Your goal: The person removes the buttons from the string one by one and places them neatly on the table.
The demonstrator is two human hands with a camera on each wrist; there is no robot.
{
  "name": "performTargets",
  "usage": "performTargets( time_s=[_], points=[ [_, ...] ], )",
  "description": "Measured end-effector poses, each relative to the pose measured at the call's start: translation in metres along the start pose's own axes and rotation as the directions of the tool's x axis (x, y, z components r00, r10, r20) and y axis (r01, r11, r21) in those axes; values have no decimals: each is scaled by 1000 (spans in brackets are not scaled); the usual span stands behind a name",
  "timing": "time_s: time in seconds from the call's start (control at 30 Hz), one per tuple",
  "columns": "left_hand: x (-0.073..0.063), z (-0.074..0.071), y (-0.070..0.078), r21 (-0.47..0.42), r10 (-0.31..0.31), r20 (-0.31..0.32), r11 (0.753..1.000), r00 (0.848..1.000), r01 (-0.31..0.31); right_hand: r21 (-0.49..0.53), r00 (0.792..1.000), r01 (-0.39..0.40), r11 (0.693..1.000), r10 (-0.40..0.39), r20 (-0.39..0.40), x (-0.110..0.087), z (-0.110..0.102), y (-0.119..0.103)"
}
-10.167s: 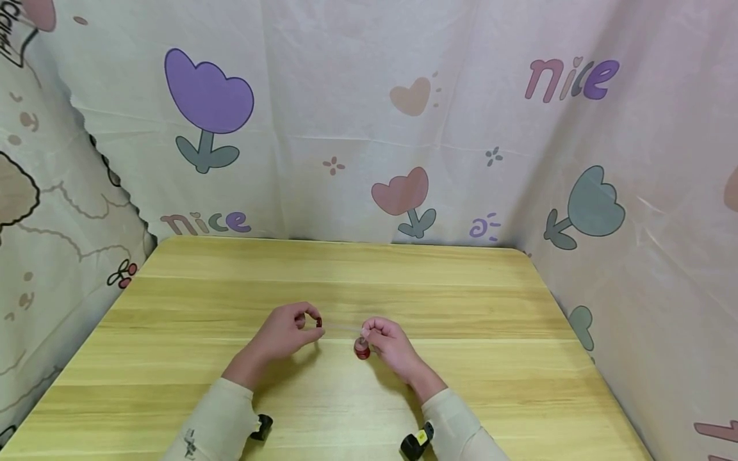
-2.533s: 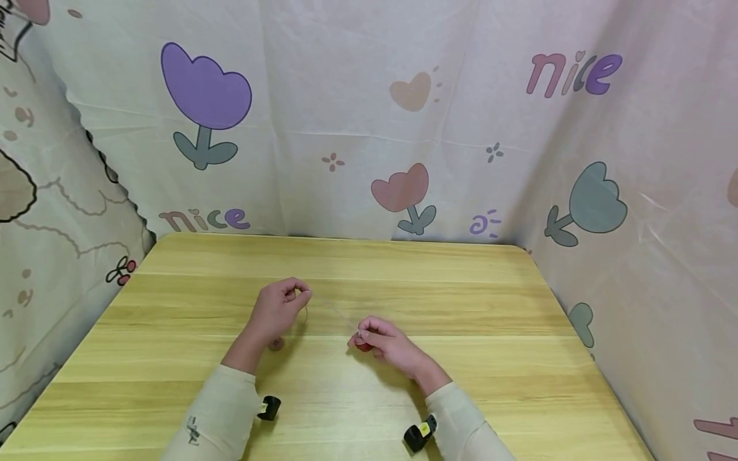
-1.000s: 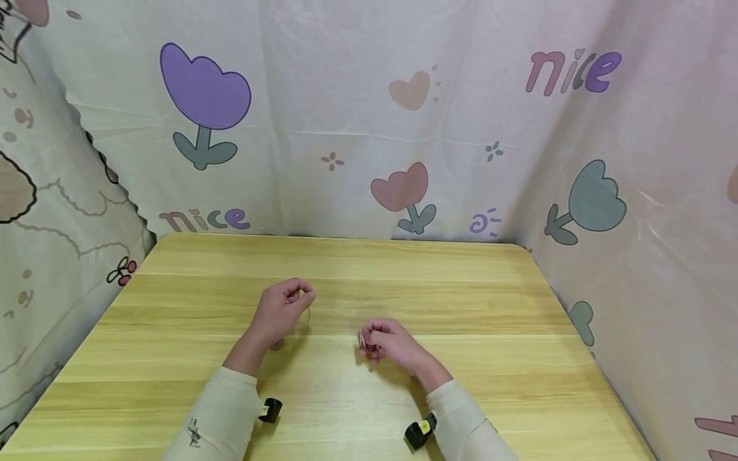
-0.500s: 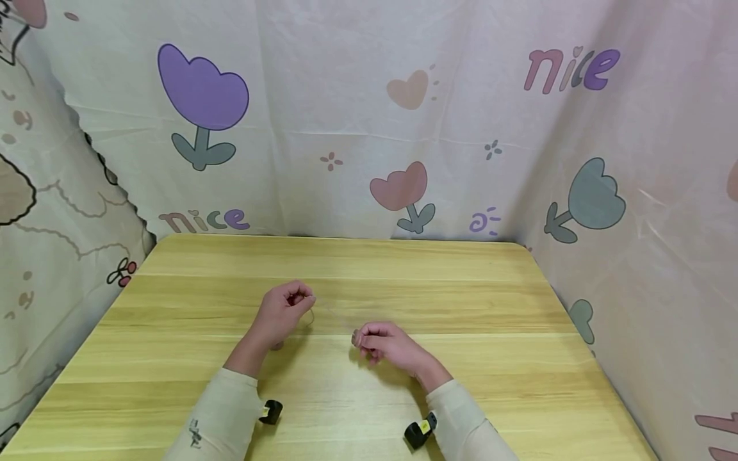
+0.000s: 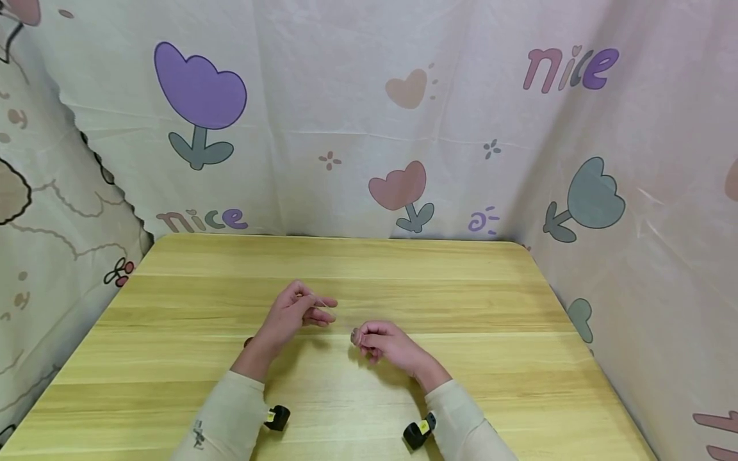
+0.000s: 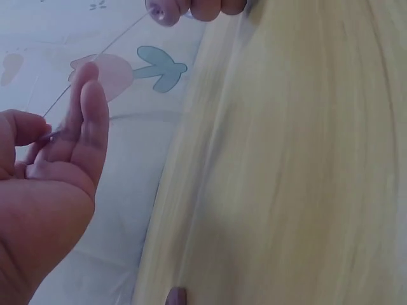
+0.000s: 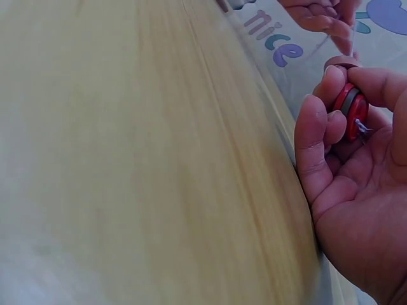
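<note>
My left hand point(image 5: 291, 314) pinches a thin pale thread point(image 6: 123, 35) between thumb and index finger, with its other fingers stretched out. Up in the left wrist view, the thread runs taut to my right hand point(image 5: 392, 346). That hand grips a small stack of buttons: in the right wrist view, red buttons point(image 7: 360, 117) with a dark one between them, and a brown button point(image 7: 342, 61) at the fingertips. A knotted thread end point(image 7: 362, 128) sticks out of the red side. Another button point(image 5: 248, 342), dark reddish, lies beside my left wrist, partly hidden by it.
Both hands are above a light wooden table point(image 5: 450, 288). A patterned cloth point(image 5: 323, 96) hangs behind it and along both sides. Black wrist cameras point(image 5: 278, 418) sit on both sleeves.
The buttons have gone from hanging below my right fingers to inside its grip. One button came to lie by my left wrist. Just now my left hand turned and spread its outer fingers.
</note>
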State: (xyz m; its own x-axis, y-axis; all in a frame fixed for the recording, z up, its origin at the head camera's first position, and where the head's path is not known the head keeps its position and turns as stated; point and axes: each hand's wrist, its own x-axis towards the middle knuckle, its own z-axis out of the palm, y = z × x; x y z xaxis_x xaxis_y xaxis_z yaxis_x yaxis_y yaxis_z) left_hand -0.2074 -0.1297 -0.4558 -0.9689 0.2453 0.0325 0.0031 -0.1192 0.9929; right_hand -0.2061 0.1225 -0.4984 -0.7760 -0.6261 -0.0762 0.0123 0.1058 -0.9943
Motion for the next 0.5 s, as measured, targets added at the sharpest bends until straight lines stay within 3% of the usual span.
performTargets(
  time_s=[0.17,0.27,0.33,0.4,0.47,0.5],
  points=[
    [0,6,-1,-130,0,60,991,998,8,-3,1000,1,1000,-1,0,1,0,1],
    [-1,8,0,-128,3,69,992,998,6,-3,1000,2,1000,-2,-1,1,-1,1],
    [-1,9,1,-71,-2,63,997,998,7,-1,1000,3,1000,-3,0,1,-1,1],
    [-1,10,0,57,11,56,998,998,-14,0,1000,7,1000,-7,1,0,-1,2],
    [-1,12,-2,232,36,60,972,998,-49,-2,1000,9,1000,-9,2,0,-1,2],
    [-1,14,-4,325,51,64,943,997,-69,0,1000,10,1000,-10,1,0,-1,2]
  ],
)
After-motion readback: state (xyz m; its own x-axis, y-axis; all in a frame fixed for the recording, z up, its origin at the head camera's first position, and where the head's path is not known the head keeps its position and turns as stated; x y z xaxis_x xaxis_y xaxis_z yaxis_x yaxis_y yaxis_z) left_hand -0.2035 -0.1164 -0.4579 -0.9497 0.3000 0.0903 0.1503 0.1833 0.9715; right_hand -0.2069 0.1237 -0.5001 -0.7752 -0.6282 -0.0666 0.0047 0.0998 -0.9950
